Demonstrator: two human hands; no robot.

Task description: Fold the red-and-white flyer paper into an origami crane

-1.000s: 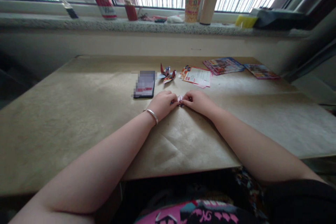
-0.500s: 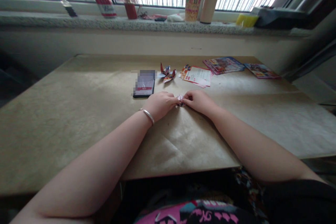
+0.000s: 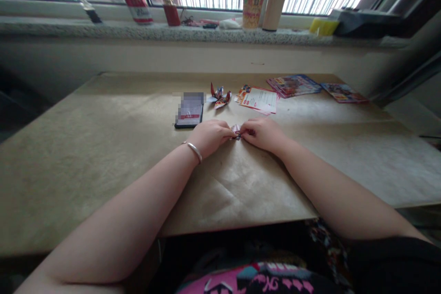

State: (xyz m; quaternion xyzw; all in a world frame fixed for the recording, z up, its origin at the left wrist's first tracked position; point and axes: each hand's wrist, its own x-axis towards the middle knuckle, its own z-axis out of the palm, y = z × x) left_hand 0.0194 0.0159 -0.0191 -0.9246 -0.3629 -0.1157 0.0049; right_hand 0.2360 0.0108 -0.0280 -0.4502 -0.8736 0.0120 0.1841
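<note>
A small folded piece of printed paper (image 3: 236, 131) rests on the table between my hands, mostly covered by fingers. My left hand (image 3: 212, 135), with a silver bangle at the wrist, pinches its left side. From the right, my right hand (image 3: 262, 132) pinches the other side with thumb and fingertips. Just beyond them sits a finished-looking folded paper figure (image 3: 220, 96) with pointed red and white tips. A phone (image 3: 190, 110) with a lit, partly blurred screen lies beyond my left hand.
Leaflets (image 3: 258, 99) lie behind my right hand, with colourful printed sheets (image 3: 294, 85) and another stack (image 3: 344, 93) farther right. The windowsill (image 3: 206, 33) holds a red can (image 3: 137, 5), a red bottle (image 3: 171, 12), a patterned cup (image 3: 254, 4) and a yellow object (image 3: 324, 26).
The fingers of my right hand have shifted slightly on the folded paper, and a bit more of it shows. My left hand stays nearly where it was.
</note>
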